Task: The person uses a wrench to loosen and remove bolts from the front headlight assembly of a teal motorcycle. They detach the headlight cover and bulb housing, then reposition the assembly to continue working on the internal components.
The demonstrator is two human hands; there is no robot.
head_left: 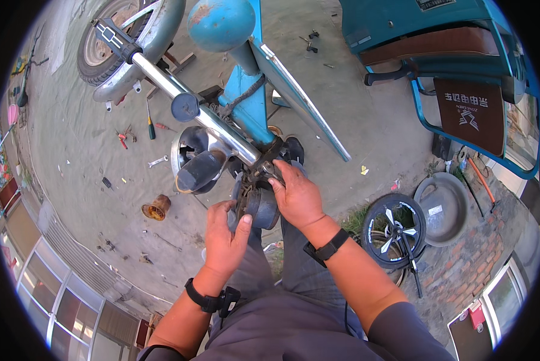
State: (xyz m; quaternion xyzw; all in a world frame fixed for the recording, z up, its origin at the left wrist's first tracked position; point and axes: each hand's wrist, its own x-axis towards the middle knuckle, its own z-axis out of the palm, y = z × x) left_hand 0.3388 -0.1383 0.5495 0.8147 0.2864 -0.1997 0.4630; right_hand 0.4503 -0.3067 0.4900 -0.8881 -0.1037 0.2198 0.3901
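Before me a dark, greasy cylindrical drum (pixel 262 208) hangs at the lower end of a blue metal frame (pixel 247 106). Near its left side is my left hand (pixel 222 234), thumb and fingers apart; whether the fingertips grip its edge is hidden. My right hand (pixel 297 192) has its thumb and fingers on a small metal fitting (pixel 266 170) just above the drum. A shiny chrome tube (pixel 171 83) slants down to this joint. Beside the tube, a round headlamp housing (pixel 180 151) and a black rubber-like grip (pixel 201 171) sit to the left.
On the ground at left lie a screwdriver (pixel 151 127), an open-end wrench (pixel 158 161) and a rusty metal cup (pixel 156 207). A wheel with a silver fender (pixel 161 40) stands beyond. At right are a blue vehicle body (pixel 414 27), a spoked wheel (pixel 394 232) and a grey basin (pixel 446 212).
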